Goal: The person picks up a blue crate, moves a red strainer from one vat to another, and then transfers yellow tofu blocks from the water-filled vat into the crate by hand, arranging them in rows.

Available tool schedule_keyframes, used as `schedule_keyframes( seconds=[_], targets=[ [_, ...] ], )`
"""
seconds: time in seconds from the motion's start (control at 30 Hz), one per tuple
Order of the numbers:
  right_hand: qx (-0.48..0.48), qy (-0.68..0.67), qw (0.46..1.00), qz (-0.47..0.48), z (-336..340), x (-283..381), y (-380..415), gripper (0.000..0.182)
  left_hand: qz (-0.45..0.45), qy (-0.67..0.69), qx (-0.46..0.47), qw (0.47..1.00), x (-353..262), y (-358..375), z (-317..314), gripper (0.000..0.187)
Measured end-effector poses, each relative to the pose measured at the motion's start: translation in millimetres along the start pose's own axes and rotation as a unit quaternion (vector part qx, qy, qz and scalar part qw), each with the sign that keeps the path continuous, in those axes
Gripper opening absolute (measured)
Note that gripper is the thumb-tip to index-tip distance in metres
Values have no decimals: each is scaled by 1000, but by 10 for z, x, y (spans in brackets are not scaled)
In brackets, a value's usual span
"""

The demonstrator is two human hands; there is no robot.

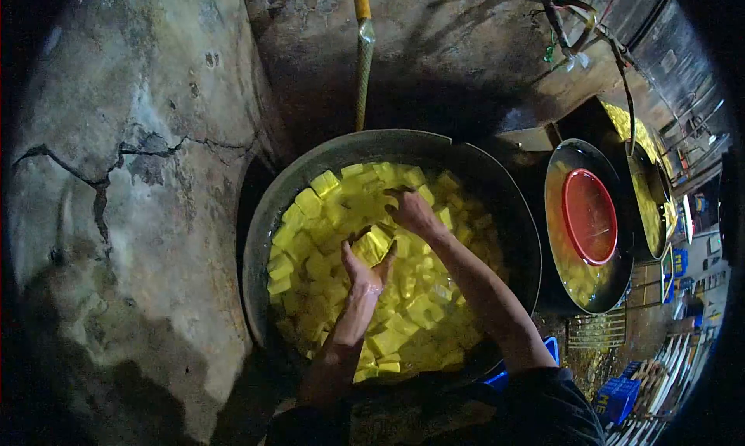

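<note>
Many yellow blocks [419, 310] lie in liquid inside a large round dark vat [260, 271]. My left hand [366, 269] is above the middle of the vat, palm up, with its fingers curled round one or more yellow blocks [372, 246]. Up and to the right of it, my right hand [413, 211] reaches down over the blocks, thumb and fingers bent. Blocks lie just beneath its fingertips; whether it grips one cannot be made out.
A cracked wall [147, 213] rises close on the left, and a hose [364, 74] hangs behind the vat. On the right, a second vat [552, 236] holds a red basin [590, 217]. Blue crates [617, 395] stand at the lower right.
</note>
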State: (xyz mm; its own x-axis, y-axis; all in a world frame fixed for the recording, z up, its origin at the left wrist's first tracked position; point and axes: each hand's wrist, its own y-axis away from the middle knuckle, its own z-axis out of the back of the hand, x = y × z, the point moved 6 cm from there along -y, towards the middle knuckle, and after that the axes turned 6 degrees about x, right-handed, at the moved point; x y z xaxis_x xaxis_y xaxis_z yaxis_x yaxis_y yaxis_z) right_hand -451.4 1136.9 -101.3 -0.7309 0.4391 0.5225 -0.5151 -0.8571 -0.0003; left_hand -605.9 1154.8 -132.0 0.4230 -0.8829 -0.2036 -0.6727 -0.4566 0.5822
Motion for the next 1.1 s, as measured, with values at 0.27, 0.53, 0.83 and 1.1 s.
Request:
schedule_keyframes(
  seconds=[0.27,0.53,0.83,1.1],
  targets=[
    [98,59,993,-12,-246,-285,-429,42,-56,49,79,994,-574,-262,325,59],
    [0,-208,977,-51,-611,-207,-481,45,-74,82,80,991,-698,-408,450,59],
    [93,-613,784,38,194,225,284,48,-75,61,77,992,-710,-349,376,53],
    [120,-398,898,-141,910,873,1095,31,-45,-46,168,984,-76,-283,28,38]
  ],
)
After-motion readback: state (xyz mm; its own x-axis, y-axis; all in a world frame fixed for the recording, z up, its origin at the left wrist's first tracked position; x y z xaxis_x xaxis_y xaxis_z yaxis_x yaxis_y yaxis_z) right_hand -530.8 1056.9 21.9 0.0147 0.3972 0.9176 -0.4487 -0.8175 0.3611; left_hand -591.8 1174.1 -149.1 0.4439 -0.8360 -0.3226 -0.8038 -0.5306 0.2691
